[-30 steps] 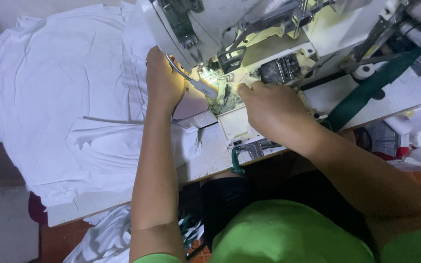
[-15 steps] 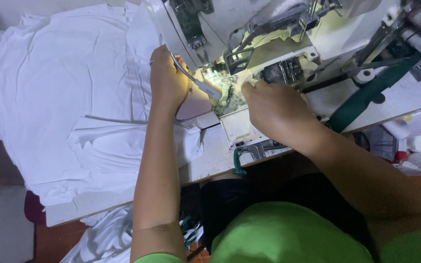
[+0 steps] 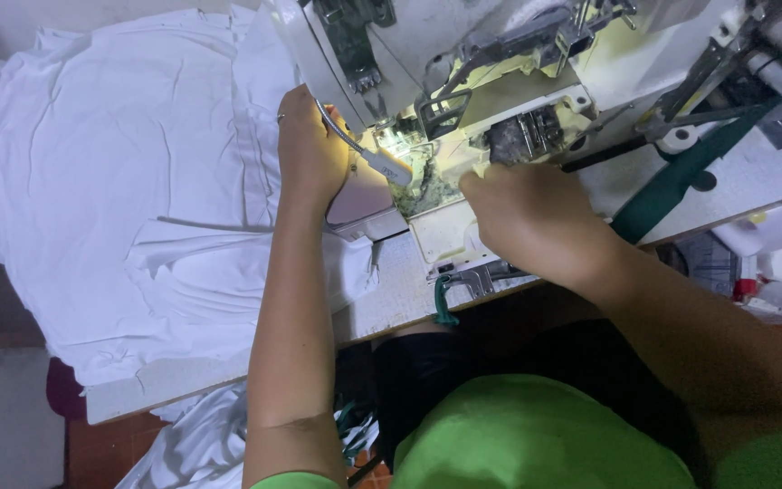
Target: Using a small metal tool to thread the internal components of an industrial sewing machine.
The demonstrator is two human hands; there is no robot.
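L hand point(image 3: 311, 154) lies flat, palm down, on white cloth point(image 3: 138, 181) just beside the sewing machine point(image 3: 463, 81); the pile spreads to its 9 o'clock. R hand point(image 3: 527, 222) is curled at the lit needle area point(image 3: 423, 172), grip can't tell. Needle sits between both, R nearer.

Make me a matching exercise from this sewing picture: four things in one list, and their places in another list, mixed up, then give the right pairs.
Things:
1. white fabric pile
2. left hand
3. right hand
4. green strap

Places:
A. runs slantwise at the right of the sewing machine
B. spread over the left of the table
C. on the machine's lit bed, right of the needle area
D. by the bendy lamp arm, left of the needle area

Pairs: 1-B, 2-D, 3-C, 4-A
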